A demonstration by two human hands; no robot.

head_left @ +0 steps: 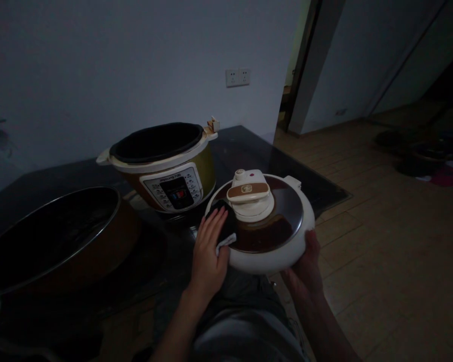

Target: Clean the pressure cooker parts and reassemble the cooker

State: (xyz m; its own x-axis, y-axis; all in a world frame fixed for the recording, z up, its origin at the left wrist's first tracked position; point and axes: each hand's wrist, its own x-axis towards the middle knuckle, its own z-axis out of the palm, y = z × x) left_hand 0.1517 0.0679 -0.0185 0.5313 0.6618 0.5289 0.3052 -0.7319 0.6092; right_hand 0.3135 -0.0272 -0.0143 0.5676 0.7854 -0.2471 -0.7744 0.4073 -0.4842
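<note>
A round pressure cooker lid point(275, 236), white-rimmed with a shiny brown top and a raised handle, is held tilted in front of me. My right hand point(305, 261) grips its rim from below on the right side. Against the lid's left edge, my left hand point(210, 246) presses a dark cloth point(226, 223) with a pale edge; its fingers lie over the cloth. Behind the lid, the electric pressure cooker point(207, 173) stands lidless on the dark counter, its control panel facing me and a black inner rim showing.
A large brown pan point(128, 231) with a metal rim stands at the left on the dark counter point(234, 143). Two wall sockets point(237, 77) are above the counter. A doorway and wooden floor point(362, 251) lie to the right, with blurred dark items farther off.
</note>
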